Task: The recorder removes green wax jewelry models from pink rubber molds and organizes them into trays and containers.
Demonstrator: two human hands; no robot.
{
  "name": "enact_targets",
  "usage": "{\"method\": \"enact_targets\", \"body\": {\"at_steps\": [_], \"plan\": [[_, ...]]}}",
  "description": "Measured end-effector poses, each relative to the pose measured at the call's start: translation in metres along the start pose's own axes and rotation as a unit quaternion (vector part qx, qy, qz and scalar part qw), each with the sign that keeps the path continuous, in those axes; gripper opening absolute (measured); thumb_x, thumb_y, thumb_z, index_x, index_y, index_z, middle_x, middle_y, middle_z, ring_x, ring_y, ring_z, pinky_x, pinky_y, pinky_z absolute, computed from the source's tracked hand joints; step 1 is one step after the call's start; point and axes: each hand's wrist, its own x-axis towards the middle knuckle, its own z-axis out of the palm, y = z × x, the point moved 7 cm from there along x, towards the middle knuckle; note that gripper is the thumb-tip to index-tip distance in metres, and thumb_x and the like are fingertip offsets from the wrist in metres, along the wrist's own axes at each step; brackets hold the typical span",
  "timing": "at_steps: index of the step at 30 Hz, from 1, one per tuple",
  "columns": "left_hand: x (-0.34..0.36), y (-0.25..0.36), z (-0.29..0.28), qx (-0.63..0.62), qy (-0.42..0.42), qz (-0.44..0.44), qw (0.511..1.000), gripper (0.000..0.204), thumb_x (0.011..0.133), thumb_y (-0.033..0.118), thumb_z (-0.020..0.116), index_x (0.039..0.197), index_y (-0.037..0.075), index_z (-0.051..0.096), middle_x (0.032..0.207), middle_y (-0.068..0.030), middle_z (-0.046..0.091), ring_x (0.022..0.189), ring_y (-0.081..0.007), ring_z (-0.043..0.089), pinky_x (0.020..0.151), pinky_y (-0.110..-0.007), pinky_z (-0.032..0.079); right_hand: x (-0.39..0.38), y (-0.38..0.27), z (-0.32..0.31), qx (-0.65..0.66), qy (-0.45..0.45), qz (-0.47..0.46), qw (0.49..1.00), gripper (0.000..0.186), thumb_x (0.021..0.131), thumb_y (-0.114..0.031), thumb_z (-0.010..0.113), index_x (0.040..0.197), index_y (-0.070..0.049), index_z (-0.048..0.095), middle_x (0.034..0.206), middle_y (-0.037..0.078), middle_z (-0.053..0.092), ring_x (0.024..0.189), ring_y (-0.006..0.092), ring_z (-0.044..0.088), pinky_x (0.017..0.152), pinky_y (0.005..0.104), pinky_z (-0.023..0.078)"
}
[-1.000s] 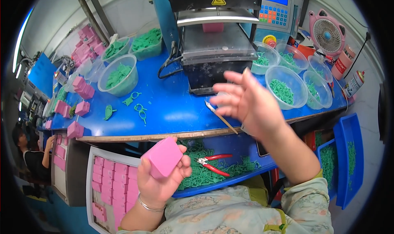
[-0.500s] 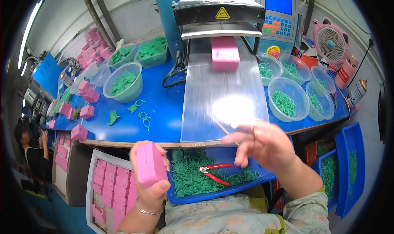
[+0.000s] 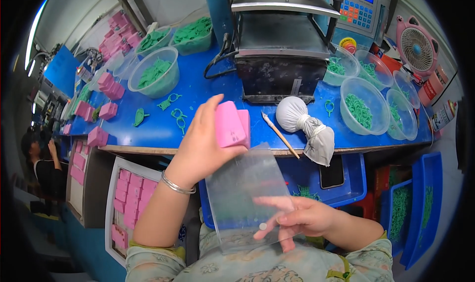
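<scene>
Head view puts us over a blue desk (image 3: 198, 84) crowded with containers. At ten and eleven o'clock we see clear bowls (image 3: 154, 78) heaped with small green plastic parts, and two more green-filled tubs (image 3: 193, 34) behind them. At two o'clock stand further clear bowls (image 3: 365, 106), each with a shallower layer of green rings. A blue bin (image 3: 410, 212) at four o'clock also holds green pieces, and a white tray (image 3: 129, 203) at eight o'clock carries rows of pink blocks.

Our left hand (image 3: 203, 143) is closed around a pink block (image 3: 230, 124), thumb on one side and fingers behind it, holding it up just above the desk's front edge, a little left of centre. The block is matte, bright pink, with rounded corners; it looks like two slabs pressed together, though we cannot be sure. Our right hand (image 3: 302, 217) pinches the lower edge of a clear plastic sheet (image 3: 245, 193), which rises toward the block and touches or nearly touches it.

The black press machine (image 3: 282, 49) at twelve o'clock is cut off at the top. A white cloth bundle (image 3: 304, 121) and a thin brush (image 3: 280, 134) lie before it. The sheet blurs what sits under it.
</scene>
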Motion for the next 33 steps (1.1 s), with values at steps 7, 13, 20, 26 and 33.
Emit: {"method": "enact_targets", "body": {"at_steps": [7, 13, 20, 26, 33], "plan": [[-0.038, 0.037, -0.005, 0.002, 0.023, 0.135, 0.991, 0.056, 0.058, 0.029, 0.080, 0.102, 0.018, 0.049, 0.113, -0.0129, 0.048, 0.112, -0.0327, 0.047, 0.099, -0.060, 0.022, 0.004, 0.006, -0.007, -0.084, -0.028, -0.044, 0.995, 0.060, 0.095, -0.014, 0.041, 0.144, -0.010, 0.007, 0.121, 0.019, 0.052, 0.086, 0.0183, 0.062, 0.074, 0.0265, 0.048], [-0.058, 0.067, -0.020, 0.089, 0.144, 0.246, 0.954, 0.027, 0.069, 0.032, 0.071, 0.092, 0.032, 0.055, 0.110, -0.0069, 0.048, 0.109, -0.0317, 0.047, 0.095, -0.061, 0.030, 0.009, 0.000, -0.018, -0.226, 0.005, -0.151, 0.962, 0.040, 0.092, -0.010, 0.047, 0.131, -0.004, 0.039, 0.114, 0.013, 0.057, 0.098, 0.0158, 0.057, 0.080, 0.0279, 0.045], [-0.065, 0.068, -0.018, 0.044, 0.171, 0.299, 0.938, 0.038, 0.070, 0.023, 0.071, 0.102, 0.033, 0.054, 0.109, -0.0117, 0.044, 0.107, -0.0332, 0.047, 0.092, -0.058, 0.039, 0.007, -0.002, -0.025, -0.322, 0.045, -0.217, 0.921, 0.024, 0.090, -0.009, 0.049, 0.112, -0.001, 0.055, 0.102, 0.006, 0.062, 0.096, 0.0134, 0.056, 0.082, 0.0295, 0.044], [-0.061, 0.052, -0.012, 0.056, 0.164, 0.230, 0.958, 0.031, 0.072, 0.029, 0.070, 0.100, 0.019, 0.058, 0.115, -0.0163, 0.045, 0.106, -0.0357, 0.048, 0.090, -0.053, 0.038, 0.002, 0.003, -0.013, -0.225, 0.023, -0.130, 0.965, 0.044, 0.091, -0.007, 0.046, 0.133, -0.004, 0.034, 0.111, 0.015, 0.058, 0.092, 0.0182, 0.059, 0.080, 0.0291, 0.047], [-0.040, -0.029, -0.027, -0.165, 0.268, -0.057, 0.948, 0.049, 0.077, 0.038, 0.065, 0.104, 0.000, 0.051, 0.113, -0.0188, 0.049, 0.106, -0.0332, 0.048, 0.092, -0.041, 0.036, -0.035, -0.058, 0.031, 0.038, -0.064, -0.144, 0.987, 0.064, 0.090, -0.003, 0.043, 0.142, -0.004, 0.006, 0.121, 0.030, 0.048, 0.081, 0.0309, 0.065, 0.070, 0.0349, 0.052]]}}
